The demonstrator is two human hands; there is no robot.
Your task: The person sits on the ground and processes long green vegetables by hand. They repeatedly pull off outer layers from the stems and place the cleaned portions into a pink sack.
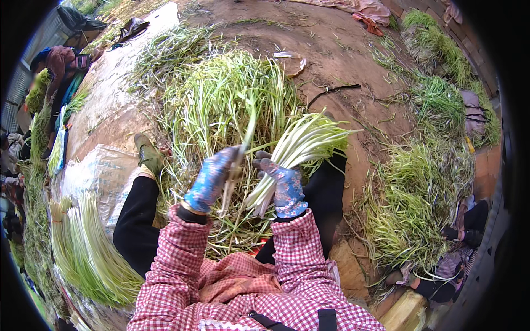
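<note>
Both my hands wear blue flowered gloves with dark fingers. My right hand point(286, 186) grips a bunch of chive-like stalks point(296, 145), white stems toward me and green leaves fanning out to the upper right. Just left of it, my left hand point(215, 176) is closed around a single blurred stalk point(251, 120), whose green tip points up and whose pale lower end hangs below the fist. Between my legs, beyond the hands, stands a large heap of loose green stalks point(232, 91). Sorted bundles of stalks point(89, 248) lie at my left, one of them tied.
A white woven sack point(101, 178) lies beside my left foot point(148, 153). More stalks are heaped point(418, 198) on the right, near another person's legs point(439, 285). A bent-over person point(62, 70) handles stalks at far left. A wooden block point(401, 310) sits at lower right.
</note>
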